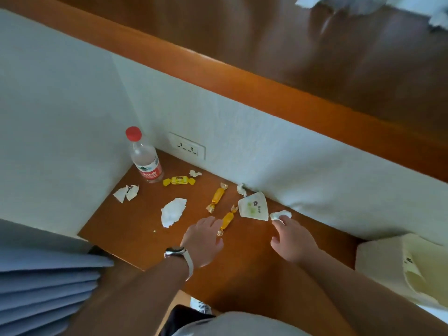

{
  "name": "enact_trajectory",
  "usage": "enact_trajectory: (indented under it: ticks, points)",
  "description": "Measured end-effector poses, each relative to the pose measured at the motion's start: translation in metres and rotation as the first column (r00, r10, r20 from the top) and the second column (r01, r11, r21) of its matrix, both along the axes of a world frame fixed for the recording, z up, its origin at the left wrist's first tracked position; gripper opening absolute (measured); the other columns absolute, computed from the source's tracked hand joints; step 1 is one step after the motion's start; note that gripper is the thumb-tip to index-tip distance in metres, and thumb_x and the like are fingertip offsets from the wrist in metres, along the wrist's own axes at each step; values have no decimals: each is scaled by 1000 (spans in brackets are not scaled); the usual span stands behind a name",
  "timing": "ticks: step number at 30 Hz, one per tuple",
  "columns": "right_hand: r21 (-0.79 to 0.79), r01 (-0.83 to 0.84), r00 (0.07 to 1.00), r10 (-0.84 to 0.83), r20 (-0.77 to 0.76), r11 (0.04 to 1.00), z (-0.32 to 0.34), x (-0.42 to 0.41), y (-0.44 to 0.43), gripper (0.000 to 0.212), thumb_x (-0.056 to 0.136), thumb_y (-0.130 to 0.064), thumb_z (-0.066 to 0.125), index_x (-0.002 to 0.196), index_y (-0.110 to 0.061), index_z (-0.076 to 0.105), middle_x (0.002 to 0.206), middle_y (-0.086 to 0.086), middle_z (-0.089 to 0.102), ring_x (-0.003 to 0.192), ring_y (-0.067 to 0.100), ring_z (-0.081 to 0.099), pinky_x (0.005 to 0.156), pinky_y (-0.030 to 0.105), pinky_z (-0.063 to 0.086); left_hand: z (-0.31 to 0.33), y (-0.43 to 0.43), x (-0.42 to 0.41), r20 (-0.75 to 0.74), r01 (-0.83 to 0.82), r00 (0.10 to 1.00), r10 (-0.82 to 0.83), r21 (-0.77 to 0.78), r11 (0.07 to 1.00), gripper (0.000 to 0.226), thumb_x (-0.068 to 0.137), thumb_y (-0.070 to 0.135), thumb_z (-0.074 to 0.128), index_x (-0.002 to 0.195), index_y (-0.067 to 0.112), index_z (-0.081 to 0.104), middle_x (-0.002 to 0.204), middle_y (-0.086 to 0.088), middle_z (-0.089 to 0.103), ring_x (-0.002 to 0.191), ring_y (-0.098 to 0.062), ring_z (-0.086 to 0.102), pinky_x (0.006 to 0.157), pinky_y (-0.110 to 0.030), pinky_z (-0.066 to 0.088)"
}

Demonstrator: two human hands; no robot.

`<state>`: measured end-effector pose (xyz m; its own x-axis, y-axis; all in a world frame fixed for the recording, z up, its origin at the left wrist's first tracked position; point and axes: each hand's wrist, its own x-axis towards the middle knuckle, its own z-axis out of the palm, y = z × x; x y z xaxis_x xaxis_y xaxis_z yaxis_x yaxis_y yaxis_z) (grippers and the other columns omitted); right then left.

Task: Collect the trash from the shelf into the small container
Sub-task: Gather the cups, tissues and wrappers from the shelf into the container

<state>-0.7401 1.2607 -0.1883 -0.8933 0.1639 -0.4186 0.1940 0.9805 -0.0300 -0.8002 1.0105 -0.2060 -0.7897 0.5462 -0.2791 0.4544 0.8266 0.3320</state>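
Trash lies scattered on the brown wooden shelf [135, 224]: a crumpled tissue [173, 212], torn paper bits [126, 192], a yellow candy wrapper [179, 181], two orange candy wrappers [217, 197] [227, 220], a white printed packet [254, 206] and small paper wads [195, 173] [241, 189]. My left hand [203, 241], with a watch on its wrist, hovers palm down, its fingertips beside the nearer orange wrapper. The fingertips of my right hand [293, 238] touch a small white wad [281, 214] by the wall. At the right stands the small cream container [378, 260] with a liner.
A plastic bottle [146, 158] with a red cap stands in the back left corner of the shelf. A wall socket [186, 149] sits just above the shelf. White walls close off the back and left. Blue folded fabric [48, 287] lies at lower left.
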Motion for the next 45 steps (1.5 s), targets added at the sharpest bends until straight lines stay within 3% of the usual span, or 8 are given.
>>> enact_trajectory:
  ticks: [7, 13, 20, 23, 25, 31, 36, 45]
  points:
    - [-11, 37, 997, -36, 62, 999, -4, -31, 20, 52, 87, -29, 53, 137, -23, 41, 150, 5, 34, 129, 24, 44, 96, 39, 48, -14, 26, -26, -54, -48, 997, 47, -10, 999, 45, 95, 45, 44, 133, 21, 43, 126, 1, 54, 114, -19, 52, 91, -34, 48]
    - [-41, 97, 983, -89, 163, 994, -22, -40, 22, 53, 83, -17, 56, 134, -17, 43, 140, 10, 39, 122, 30, 47, 95, 43, 47, -23, 32, -35, -42, -76, 996, 74, -47, 996, 24, 93, 40, 48, 108, 22, 54, 109, 2, 57, 103, -17, 53, 82, -32, 47]
    - [-79, 126, 987, -117, 111, 989, -33, -35, 7, 14, 87, -7, 43, 94, -17, 50, 97, 2, 52, 86, 19, 52, 70, 31, 43, -22, 19, -25, -16, -110, 994, 111, 56, 992, 20, 93, 40, 48, 102, 24, 56, 100, 4, 59, 87, -13, 55, 75, -28, 49]
    - [-132, 159, 984, -145, 107, 978, -32, -23, 5, 20, 92, -15, 45, 75, -23, 39, 78, -5, 42, 72, 15, 46, 55, 25, 31, -17, 20, -20, -39, -95, 994, 99, 97, 991, 24, 93, 39, 49, 107, 23, 59, 100, 5, 60, 89, -13, 56, 77, -28, 49]
    - [-179, 183, 982, -173, 73, 967, -26, -14, 6, 19, 93, -17, 46, 76, -23, 40, 75, -8, 40, 66, 9, 41, 52, 23, 25, -12, 26, -17, -61, -86, 994, 94, 124, 989, 25, 92, 39, 51, 108, 22, 60, 99, 6, 60, 88, -12, 56, 76, -27, 50]
    - [-266, 230, 967, -249, -42, 936, 1, 19, 26, 8, 87, -15, 47, 84, -23, 49, 74, -9, 45, 66, 9, 45, 55, 24, 36, 11, 58, 3, -148, 4, 989, 23, 180, 984, 22, 90, 40, 56, 103, 23, 64, 84, 10, 56, 72, -7, 52, 65, -22, 50]
    - [-326, 260, 932, -324, -162, 909, 33, 52, 55, 10, 86, -15, 50, 85, -25, 48, 73, -10, 45, 67, 11, 48, 56, 26, 32, 35, 95, 29, -180, 80, 983, -43, 204, 976, 28, 89, 42, 58, 105, 21, 63, 93, 6, 64, 76, -7, 55, 64, -21, 52]
    - [-418, 357, 830, -489, -270, 835, 79, 126, 114, 10, 88, -16, 50, 79, -21, 50, 81, -4, 51, 73, 16, 49, 60, 29, 33, 76, 195, 80, -184, 204, 971, -154, 291, 935, 17, 90, 40, 56, 97, 25, 61, 85, 11, 56, 75, -9, 51, 67, -26, 49]
